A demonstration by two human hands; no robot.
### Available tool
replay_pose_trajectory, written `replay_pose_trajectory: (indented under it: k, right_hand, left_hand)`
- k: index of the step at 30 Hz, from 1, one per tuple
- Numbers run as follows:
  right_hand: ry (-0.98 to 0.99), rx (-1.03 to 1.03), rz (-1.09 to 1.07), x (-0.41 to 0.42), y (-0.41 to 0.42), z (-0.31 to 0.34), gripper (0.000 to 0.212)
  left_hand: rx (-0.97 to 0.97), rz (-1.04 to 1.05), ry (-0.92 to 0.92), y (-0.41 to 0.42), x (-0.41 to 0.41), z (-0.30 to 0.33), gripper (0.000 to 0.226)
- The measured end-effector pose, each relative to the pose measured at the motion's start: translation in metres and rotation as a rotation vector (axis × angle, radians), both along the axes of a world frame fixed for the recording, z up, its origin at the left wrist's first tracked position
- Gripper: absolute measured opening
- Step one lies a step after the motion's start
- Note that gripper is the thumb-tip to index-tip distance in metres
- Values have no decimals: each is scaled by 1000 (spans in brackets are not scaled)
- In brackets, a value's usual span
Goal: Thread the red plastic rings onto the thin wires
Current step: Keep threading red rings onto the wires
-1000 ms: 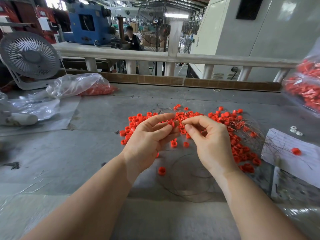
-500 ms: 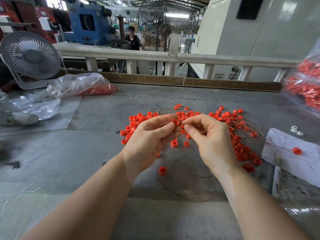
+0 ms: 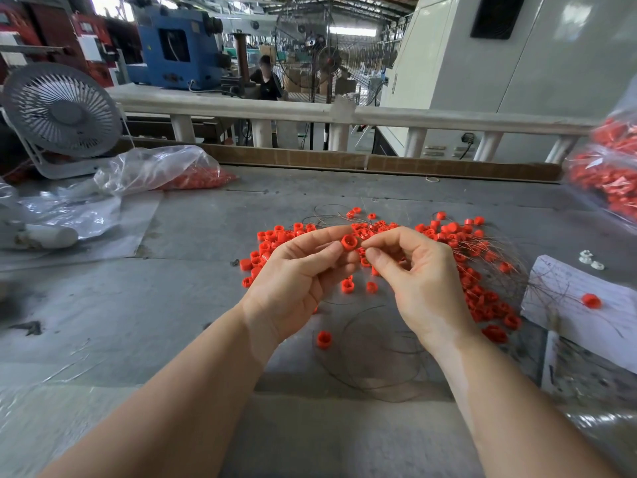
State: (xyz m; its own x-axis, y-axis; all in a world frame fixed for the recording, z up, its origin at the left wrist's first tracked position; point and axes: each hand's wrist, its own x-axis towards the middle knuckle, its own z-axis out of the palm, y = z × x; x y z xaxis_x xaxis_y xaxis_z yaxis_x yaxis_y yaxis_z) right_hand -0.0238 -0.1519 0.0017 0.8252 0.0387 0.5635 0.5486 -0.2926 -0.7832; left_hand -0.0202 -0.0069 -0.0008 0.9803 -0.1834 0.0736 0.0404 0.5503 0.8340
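- Red ring (image 3: 349,242), held up off the counter (image 3: 193,298), is pinched between the thumb and forefinger of the left hand (image 3: 296,284), with its open bore facing the camera and slightly toward the right hand (image 3: 418,281).
- Right hand's fingers (image 3: 374,241) are drawn narrow into a pinch just beside the ring, almost touching its right edge; whatever wire end they hold is too thin to make out at the fingertips, so I cannot tell for sure that it is in the pinch.
- Step in hand, as I judge it: lining up a wire tip with the ring's hole, the threading itself not yet visibly done.
- Next move calls for a steady left pinch that keeps the bore clear of the fingertips, and a small, straight push of the wire tip through the hole; a slight tilt of the ring would likely make the tip glance off the rim.
- Loose rings (image 3: 479,291) lie scattered on the counter behind and to the right of both hands, with one stray (image 3: 324,339) near the left wrist.
- Thin wires (image 3: 375,360) lie coiled on the counter under the right wrist, and more strands fan out among the rings toward a sheet of paper (image 3: 582,326) at the right.
- Much of the pile looks unthreaded, so the task seems far from finished.
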Motion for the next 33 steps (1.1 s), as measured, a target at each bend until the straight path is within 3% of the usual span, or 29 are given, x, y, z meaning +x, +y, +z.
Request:
replay_pose_trajectory:
  k: [11,33]
  right_hand:
    - [-15,-16,6,1,1,-2,30]
    - [-55,-61,-23,2,0,-3,27]
  left_hand:
    - [-16,-15,26,-2,-2,2,21]
    - [-36,-44,31,-2,-1,2,25]
